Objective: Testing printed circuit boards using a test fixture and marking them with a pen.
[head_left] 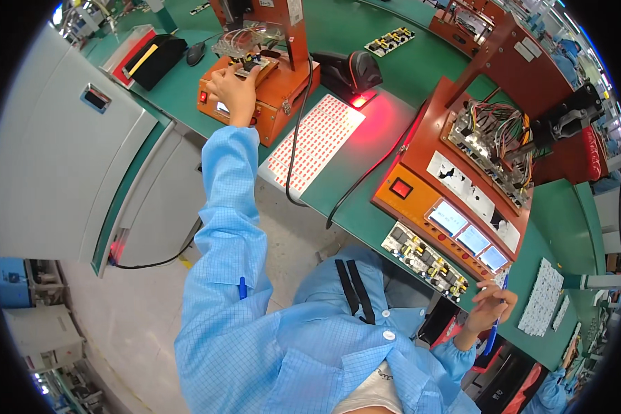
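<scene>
My left hand (233, 94) reaches to the small orange test fixture (272, 103) at the upper left. Its fingers close on the edge of a small circuit board (254, 65) under the fixture's wired probe head (245, 43). Whether the board rests fully in its seat I cannot tell. At the lower right, my right hand (490, 308) has its fingers curled round a blue pen (491, 338). Just left of that hand, a long panel of populated circuit boards (424, 261) lies along the table's front edge, before the larger orange test fixture (455, 207).
A barcode scanner (355, 72) throws red light beside a sheet of red-marked labels (316, 141). Black cables cross the green table. Farther back lie another board panel (390, 41), a mouse (196, 54) and a black bin (157, 62). White perforated panel (541, 298) lies at right.
</scene>
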`<state>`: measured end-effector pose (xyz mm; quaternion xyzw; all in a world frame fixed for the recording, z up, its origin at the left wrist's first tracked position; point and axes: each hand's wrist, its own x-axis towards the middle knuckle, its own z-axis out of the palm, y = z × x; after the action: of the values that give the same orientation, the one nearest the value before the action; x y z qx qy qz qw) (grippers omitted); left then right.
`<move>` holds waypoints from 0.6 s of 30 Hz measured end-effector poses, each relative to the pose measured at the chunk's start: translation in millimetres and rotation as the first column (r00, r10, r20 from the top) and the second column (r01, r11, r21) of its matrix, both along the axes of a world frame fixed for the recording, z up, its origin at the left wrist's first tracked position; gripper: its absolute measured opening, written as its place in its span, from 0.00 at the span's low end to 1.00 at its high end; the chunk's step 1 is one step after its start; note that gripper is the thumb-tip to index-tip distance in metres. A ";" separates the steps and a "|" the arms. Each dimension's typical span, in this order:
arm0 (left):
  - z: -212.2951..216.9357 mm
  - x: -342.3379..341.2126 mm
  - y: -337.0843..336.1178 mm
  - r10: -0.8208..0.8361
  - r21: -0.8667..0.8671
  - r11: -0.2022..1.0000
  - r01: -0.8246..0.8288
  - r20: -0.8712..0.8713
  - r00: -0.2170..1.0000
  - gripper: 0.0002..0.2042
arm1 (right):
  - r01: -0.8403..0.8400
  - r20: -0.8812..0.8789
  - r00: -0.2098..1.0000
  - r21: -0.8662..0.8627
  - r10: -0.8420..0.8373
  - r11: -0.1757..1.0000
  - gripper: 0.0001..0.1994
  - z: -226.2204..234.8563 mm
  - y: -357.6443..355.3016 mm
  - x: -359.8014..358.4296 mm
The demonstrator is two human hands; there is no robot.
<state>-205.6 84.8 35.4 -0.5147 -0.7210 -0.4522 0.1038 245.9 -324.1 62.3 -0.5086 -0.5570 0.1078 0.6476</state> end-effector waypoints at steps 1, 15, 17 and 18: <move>0.0 0.4 3.9 -0.021 0.027 0.999 0.019 0.063 0.998 0.22 | 0.008 -0.030 1.000 -0.005 -0.008 1.000 0.21 -2.8 -5.3 -0.1; -28.7 45.6 -181.7 -0.471 0.346 0.882 0.320 0.661 0.584 0.17 | -0.010 -0.141 0.990 -0.083 -0.002 0.997 0.17 -22.5 2.7 -57.0; -19.1 62.6 -241.4 -0.592 0.511 0.762 0.398 0.798 0.110 0.20 | -0.039 -0.244 0.970 -0.106 0.012 0.994 0.12 -12.9 11.8 -71.9; -9.1 70.6 -264.9 -0.568 0.583 0.705 0.404 0.805 -0.169 0.21 | -0.112 -0.260 0.963 -0.142 0.072 0.983 0.11 -3.3 19.5 -81.3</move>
<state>-135.0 -180.1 26.4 -0.2965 -0.3085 -0.7160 -0.5517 164.6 -304.6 59.1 -0.5132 -0.4825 0.2452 0.6661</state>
